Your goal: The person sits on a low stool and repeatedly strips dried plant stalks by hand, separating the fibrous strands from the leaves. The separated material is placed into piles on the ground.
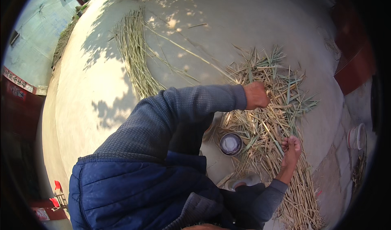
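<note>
My left hand (256,95) is closed in a fist around a long, pale reed stalk (195,55). The stalk stretches away to the far left over the ground and continues toward my right hand. Lower and to the right, my right hand (291,152) is closed, thumb and fingers pinched at the stalk near its other end; the exact grip is small in view. Both hands are above a heap of dry stalks and leaves (252,128), tan with some green blades. At the far left lies a bundle of slender greenish stalks (136,55).
A dark-rimmed round container (231,144) with a pale inside stands against the heap, close to my legs. A whitish bucket (356,136) is at the right. Red doors flank the concrete ground (89,120), and small red objects (54,201) show at the lower left.
</note>
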Demonstrator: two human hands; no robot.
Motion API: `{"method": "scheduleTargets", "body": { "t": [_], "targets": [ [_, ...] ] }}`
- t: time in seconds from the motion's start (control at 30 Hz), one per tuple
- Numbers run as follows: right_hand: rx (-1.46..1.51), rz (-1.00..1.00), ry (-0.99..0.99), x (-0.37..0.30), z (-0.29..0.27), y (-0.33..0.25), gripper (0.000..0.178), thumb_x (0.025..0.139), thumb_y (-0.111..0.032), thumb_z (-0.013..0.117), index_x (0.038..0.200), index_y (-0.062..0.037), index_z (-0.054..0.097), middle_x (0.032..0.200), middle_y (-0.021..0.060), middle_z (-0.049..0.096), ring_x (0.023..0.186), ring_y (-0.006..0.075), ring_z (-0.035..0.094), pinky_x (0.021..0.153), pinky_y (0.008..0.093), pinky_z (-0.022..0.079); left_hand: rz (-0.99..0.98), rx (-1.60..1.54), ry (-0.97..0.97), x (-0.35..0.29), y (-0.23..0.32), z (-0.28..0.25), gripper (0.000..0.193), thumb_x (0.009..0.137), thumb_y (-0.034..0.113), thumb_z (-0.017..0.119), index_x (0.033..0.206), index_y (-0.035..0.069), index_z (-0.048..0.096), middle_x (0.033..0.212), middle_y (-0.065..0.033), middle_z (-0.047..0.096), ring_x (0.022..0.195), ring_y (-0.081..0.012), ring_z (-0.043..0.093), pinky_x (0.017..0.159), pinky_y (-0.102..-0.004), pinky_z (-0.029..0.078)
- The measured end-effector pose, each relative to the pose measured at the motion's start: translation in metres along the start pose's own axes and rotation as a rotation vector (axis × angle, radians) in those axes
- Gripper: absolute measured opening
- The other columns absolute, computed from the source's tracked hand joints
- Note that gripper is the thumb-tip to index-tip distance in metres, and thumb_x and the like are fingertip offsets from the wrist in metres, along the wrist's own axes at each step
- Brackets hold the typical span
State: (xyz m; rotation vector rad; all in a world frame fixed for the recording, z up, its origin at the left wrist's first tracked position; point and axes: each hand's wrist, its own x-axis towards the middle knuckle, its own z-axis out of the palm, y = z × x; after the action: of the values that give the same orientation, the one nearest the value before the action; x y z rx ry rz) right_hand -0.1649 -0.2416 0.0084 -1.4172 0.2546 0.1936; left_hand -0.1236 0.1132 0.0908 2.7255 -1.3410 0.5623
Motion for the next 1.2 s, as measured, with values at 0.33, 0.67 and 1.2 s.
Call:
{"method": "scheduleTargets", "body": {
  "t": [0.33,0.67,1.2],
  "targets": [
    [-0.12,0.104,-0.068,-0.005,-0.007,0.022,0.025,0.1,-0.026,0.071,0.109,-0.0043,0.065,0.087,0.0049,0.07,0.072,0.0119,0.065,0.061,0.0257,0.053,-0.219,0.242,-0.357,-0.216,-0.093,-0.022,0.029,0.08,0.033,0.077,0.08,0.01,0.059,0.063,-0.0064,0.064,0.067,-0.0284,0.068,0.073,-0.0405,0.048],
    [-0.733,0.039,-0.195,0.009,-0.032,0.098,0.019,0.095,-0.018,0.069,0.106,-0.0027,0.063,0.083,0.0056,0.068,0.066,0.0122,0.066,0.058,0.0259,0.052,-0.673,-0.195,-1.263,-0.464,-0.065,0.036,0.051,0.067,0.045,0.089,0.1,0.01,0.073,0.103,-0.0127,0.073,0.101,-0.0354,0.071,0.084,-0.049,0.054],
    [-1.134,-0.041,-0.171,-0.031,0.034,0.343,0.017,0.085,-0.018,0.066,0.089,-0.0016,0.068,0.09,0.0241,0.069,0.092,0.0438,0.068,0.082,0.0534,0.054,-0.251,-0.434,-0.224,0.029,0.03,0.065,0.03,0.091,0.027,0.07,0.105,0.002,0.064,0.089,-0.017,0.067,0.085,-0.0403,0.066,0.073,-0.0495,0.051]
  ]
}}
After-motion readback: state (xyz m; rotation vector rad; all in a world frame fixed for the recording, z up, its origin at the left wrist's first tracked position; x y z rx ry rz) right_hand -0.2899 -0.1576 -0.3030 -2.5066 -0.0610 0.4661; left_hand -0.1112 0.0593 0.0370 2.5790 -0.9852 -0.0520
